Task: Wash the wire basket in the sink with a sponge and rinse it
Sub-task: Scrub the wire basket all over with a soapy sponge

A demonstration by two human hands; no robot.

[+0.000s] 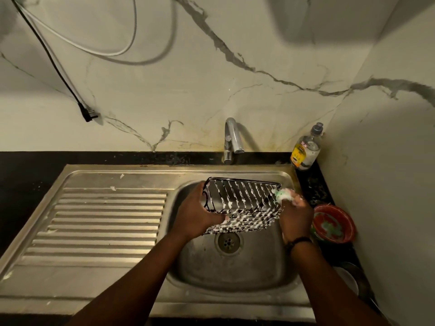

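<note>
You have the wire basket [242, 204] lifted over the sink [230, 271], tilted so its open side faces you, and foam already clings to most of its wires. Your left hand [197, 215] grips the left end with fingers curled round the frame and the thumb on the near edge; your right hand [294, 215] is closed round the soapy sponge [282, 195] and presses it against the right end of the basket. Hold that left grip firm, since wet soapy wire will likely slip, and let the basket's weight sit in the palm rather than the fingertips. Work the sponge along each wire rather than across, and push it into the corners where the side meets the bottom; those joints probably hold the most grime. Turn the basket with the left hand so the underside gets the same pass. The tap [231, 140] shows no water running, so rinsing looks not yet begun; keep the basket low over the bowl so suds fall into the drain [227, 242], not onto the tabletop [28, 175].
</note>
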